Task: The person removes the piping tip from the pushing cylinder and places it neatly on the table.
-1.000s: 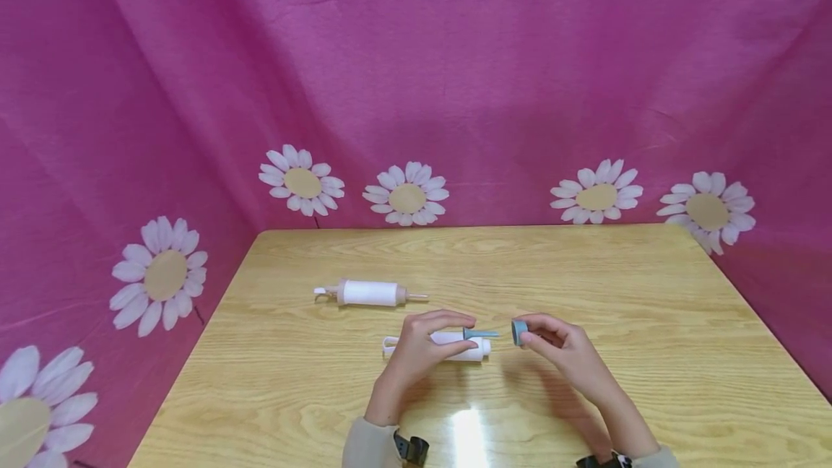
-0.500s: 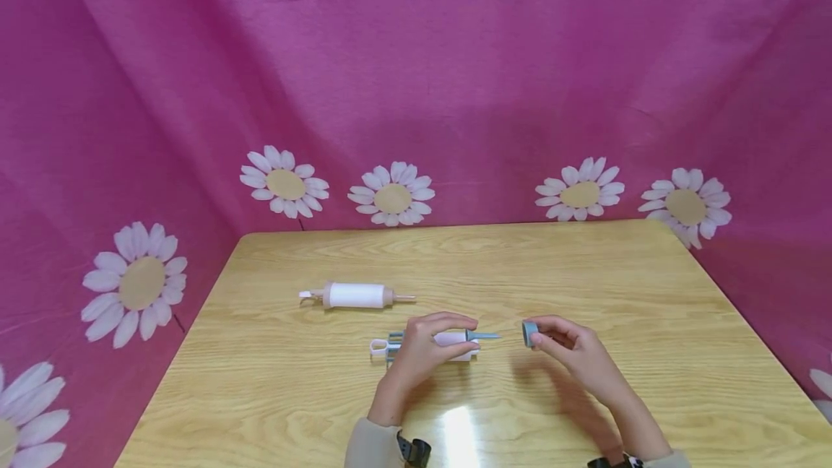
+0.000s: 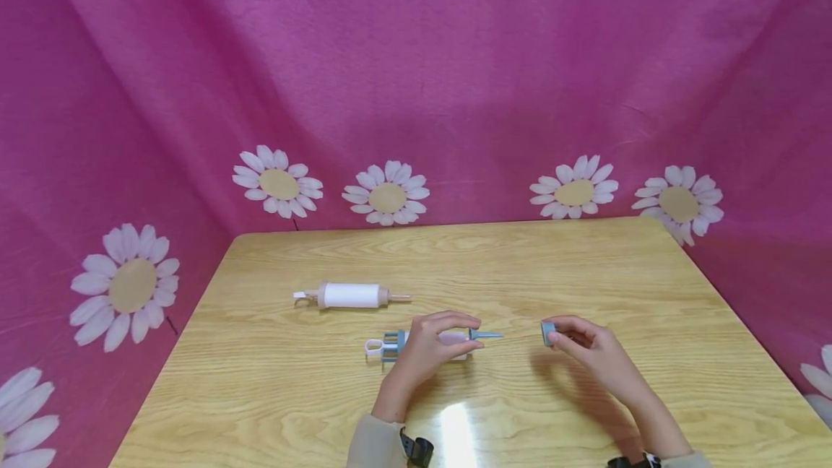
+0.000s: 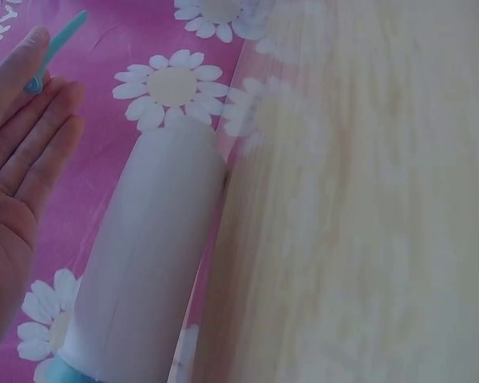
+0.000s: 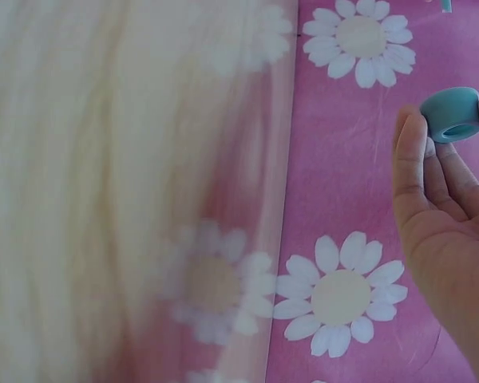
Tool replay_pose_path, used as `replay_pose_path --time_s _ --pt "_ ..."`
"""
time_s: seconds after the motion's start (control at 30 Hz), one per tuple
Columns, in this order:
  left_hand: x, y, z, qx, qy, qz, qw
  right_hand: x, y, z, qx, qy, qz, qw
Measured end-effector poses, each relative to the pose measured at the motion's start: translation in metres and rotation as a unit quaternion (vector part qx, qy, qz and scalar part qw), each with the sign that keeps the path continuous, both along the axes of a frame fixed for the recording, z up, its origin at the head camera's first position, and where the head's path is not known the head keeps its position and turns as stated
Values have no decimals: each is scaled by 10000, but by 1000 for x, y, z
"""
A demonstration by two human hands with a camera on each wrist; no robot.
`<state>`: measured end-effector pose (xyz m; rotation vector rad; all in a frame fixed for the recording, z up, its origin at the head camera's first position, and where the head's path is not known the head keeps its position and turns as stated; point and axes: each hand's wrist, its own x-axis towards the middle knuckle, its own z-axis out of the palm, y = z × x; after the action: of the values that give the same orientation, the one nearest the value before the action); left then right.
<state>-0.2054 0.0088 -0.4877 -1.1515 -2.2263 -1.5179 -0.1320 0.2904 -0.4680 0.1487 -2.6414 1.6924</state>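
My left hand [image 3: 429, 345] pinches a teal tapered nozzle [image 3: 486, 335] between thumb and fingertips, its thin end toward the right. Beneath that hand, a white syringe-like tube [image 4: 144, 255] lies on the table, partly covered; its teal collar [image 3: 401, 341] and white loop handle [image 3: 374, 347] show at the left. In my right hand [image 3: 594, 352] a small teal ring-shaped cap [image 3: 548, 333] is held by thumb and fingertips. The right wrist view shows the hole through this cap [image 5: 451, 112]. A gap separates nozzle and cap, and both hands are raised over the table.
Behind the left hand lies a similar tube [image 3: 352, 295] with pinkish-beige ends and a thin spout to the right. The wooden table [image 3: 520, 266] is bordered by a magenta curtain [image 3: 455, 78] with daisies at the back and sides.
My right hand has moved right with the cap, widening the gap to the nozzle. My left hand has shifted slightly right over the tube, uncovering its teal collar. The head view has turned slightly.
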Motion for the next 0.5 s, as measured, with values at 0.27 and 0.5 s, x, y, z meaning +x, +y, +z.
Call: replay_pose_path --time_s 0.27,0.5 --pt "-2 11 -1 -23 168 -74 9998 2 11 0 102 -181 -251 9995" --pt "-2 18 -2 -68 70 -105 9999 0 16 -3 361 -34 -419 9985"
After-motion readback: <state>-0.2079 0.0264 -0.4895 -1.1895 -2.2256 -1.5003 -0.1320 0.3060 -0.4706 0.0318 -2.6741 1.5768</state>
